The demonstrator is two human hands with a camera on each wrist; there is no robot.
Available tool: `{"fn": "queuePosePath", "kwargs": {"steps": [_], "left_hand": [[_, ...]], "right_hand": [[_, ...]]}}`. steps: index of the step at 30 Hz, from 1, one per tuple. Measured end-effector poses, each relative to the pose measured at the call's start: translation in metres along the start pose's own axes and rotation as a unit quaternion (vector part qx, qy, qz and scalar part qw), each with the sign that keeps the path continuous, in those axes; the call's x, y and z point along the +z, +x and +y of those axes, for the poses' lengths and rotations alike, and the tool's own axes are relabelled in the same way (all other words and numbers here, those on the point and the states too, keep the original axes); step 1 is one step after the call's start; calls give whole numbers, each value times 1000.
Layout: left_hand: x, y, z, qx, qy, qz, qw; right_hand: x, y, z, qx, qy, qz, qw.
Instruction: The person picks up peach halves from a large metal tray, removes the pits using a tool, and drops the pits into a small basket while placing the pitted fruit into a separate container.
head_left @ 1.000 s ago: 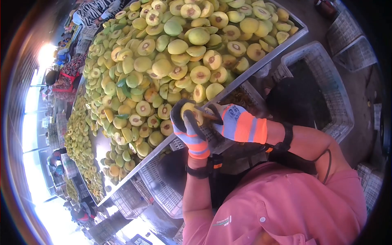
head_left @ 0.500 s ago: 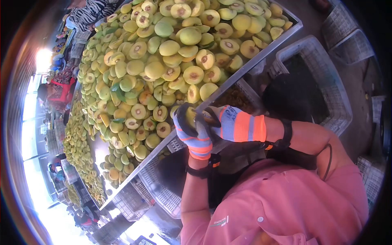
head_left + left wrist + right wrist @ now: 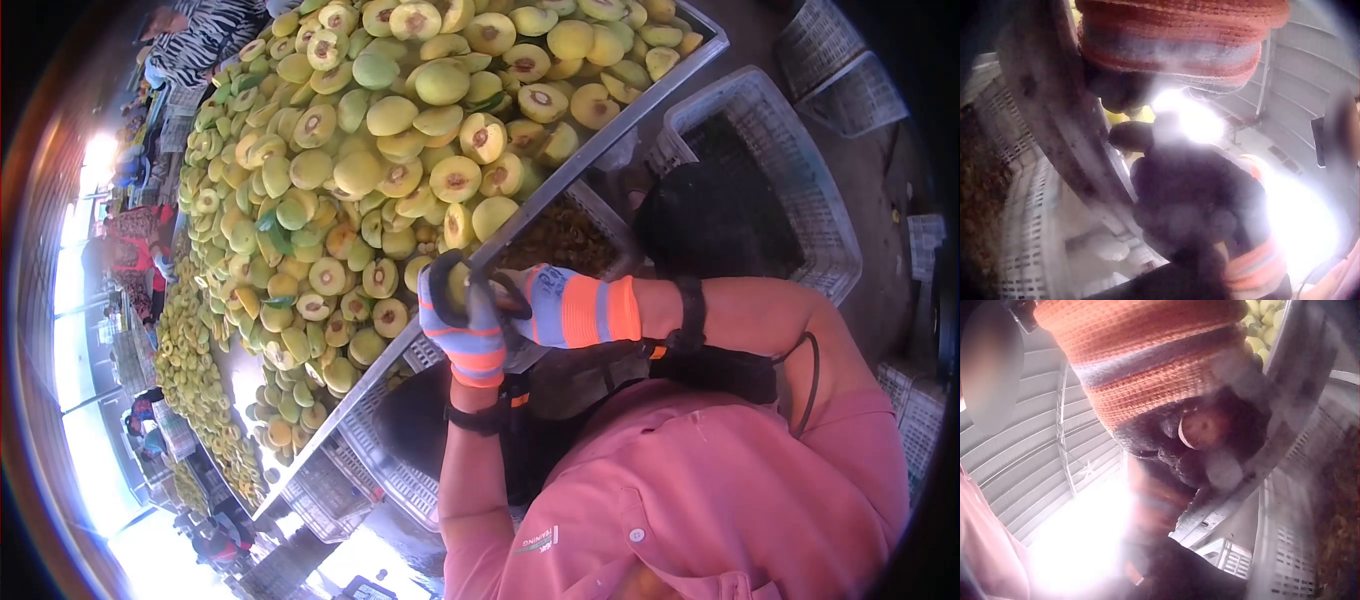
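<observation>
My gloved left hand [image 3: 463, 330] grips a yellow-green stone fruit [image 3: 457, 287], its fingers wrapped around it and hiding most of it. My gloved right hand [image 3: 565, 305] is right up against the left one. Its fingers curl round a tool whose round wooden handle end [image 3: 1200, 430] shows in the right wrist view; the working end is hidden between the hands. Both hands are over the metal table rim [image 3: 600, 150], beside a big heap of halved fruit [image 3: 355, 172], many with brown centres.
A white plastic crate [image 3: 815, 200] stands at the right, with more crates [image 3: 850, 90] behind it. Below the rim, a container of brown scraps [image 3: 560, 240] sits near my right hand. Other people [image 3: 210, 45] are along the table's far side.
The head view has shifted, so the heap slides left in it. My hands stay together; the held fruit has turned, and its pale cut face is now mostly covered.
</observation>
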State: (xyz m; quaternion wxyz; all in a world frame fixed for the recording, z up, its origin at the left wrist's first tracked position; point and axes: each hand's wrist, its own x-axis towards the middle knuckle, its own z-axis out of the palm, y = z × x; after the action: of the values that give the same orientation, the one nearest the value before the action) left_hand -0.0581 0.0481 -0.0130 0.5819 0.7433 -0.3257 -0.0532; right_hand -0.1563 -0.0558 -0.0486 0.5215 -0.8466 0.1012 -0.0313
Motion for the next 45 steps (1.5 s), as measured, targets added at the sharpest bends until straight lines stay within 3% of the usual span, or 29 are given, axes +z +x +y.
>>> {"fn": "queuePosePath", "kwargs": {"steps": [3,6,10,12,13,16,17,20,25,30,34,38,39,42,43,45], "left_hand": [[3,4,-1,119,75,31,990],[-4,5,3,145,107,-9,984],[-12,8,3,6,12,-73,997],[-17,20,12,-68,-35,-125,989],[-21,27,2,-12,-10,-166,986],[-21,32,2,-25,-33,-193,980],[-18,29,4,-101,-99,-172,975],[3,14,10,-22,-36,-42,998],[-8,9,3,93,30,-87,991],[-17,3,25,-67,-62,-166,982],[-27,2,29,-70,-43,-267,960],[-39,4,53,-58,-35,-383,921],[-43,-2,61,-116,-36,-405,906],[-49,-7,77,44,-6,-448,893],[-52,-10,81,48,6,-457,888],[-51,-22,73,-41,-80,-369,925]], "right_hand": [[1,0,-3,-36,110,24,993],[-9,-4,-14,-61,108,6,992],[-15,0,-12,-74,75,-8,994],[-19,3,-12,-51,120,-20,991],[-21,4,-12,-34,147,-34,988],[-40,8,-13,39,221,-112,968],[-44,9,-11,61,229,-133,962],[-55,1,-17,77,275,-145,947],[-58,-3,-16,135,271,-185,935],[-61,-9,-24,31,219,-169,961],[-81,-17,-32,40,143,-264,953],[-98,-23,-39,57,228,-377,896],[-90,-25,-33,34,221,-382,897],[-106,-28,-49,66,267,-492,826],[-86,-39,-31,-40,311,-413,855],[-88,-35,-36,92,402,-487,770]]}}
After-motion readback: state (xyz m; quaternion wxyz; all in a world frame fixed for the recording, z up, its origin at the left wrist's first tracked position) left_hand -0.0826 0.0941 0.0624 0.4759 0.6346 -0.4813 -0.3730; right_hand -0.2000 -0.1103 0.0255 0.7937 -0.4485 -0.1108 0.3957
